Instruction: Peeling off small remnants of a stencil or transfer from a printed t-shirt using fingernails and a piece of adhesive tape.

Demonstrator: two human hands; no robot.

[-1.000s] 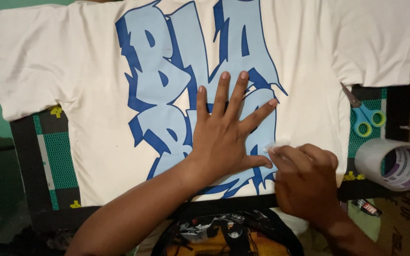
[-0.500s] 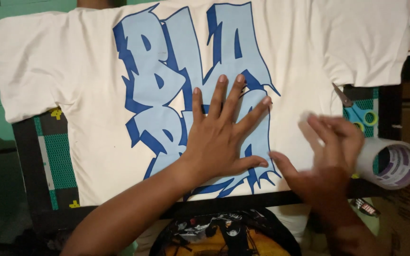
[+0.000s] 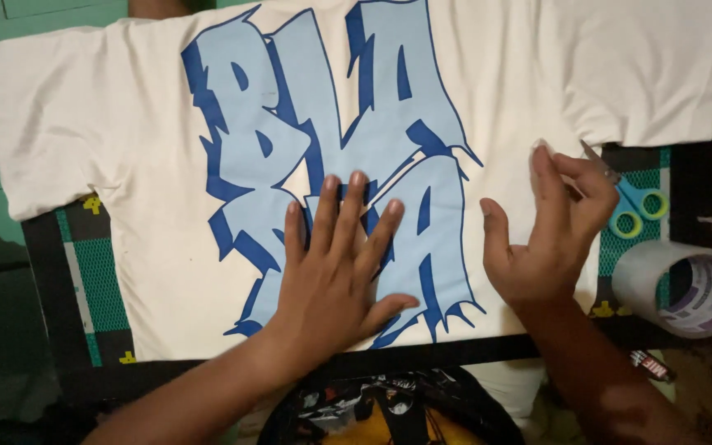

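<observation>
flat on the print, one hand lifted

plainly, the left hand (image 3: 335, 272) lies palm down, fingers spread, on the lower part of the blue graffiti print (image 3: 331, 156) of a cream t-shirt (image 3: 92, 124), gripping nothing, only pressing. the shirt is laid out on a dark bench (image 3: 59, 264) over a green checked mat (image 3: 96, 288). the right hand (image 3: 550, 235) hovers at the shirt's right edge, fingers loosely curled and half open; whether a fingertip pinches the fabric or a thin film there i cannot tell.

just beside that hand, blue-handled scissors (image 3: 632, 206) lie with the blade tip near the hem, and a roll of clear tape (image 3: 686, 288) lies on its side near the bench edge.

risks, as a judgement: if the left palm slides, the cloth could wrinkle under the print; the right hand's knuckles could knock the scissors into the fabric and snag it; a nudge could send the tape roll off the bench.
</observation>
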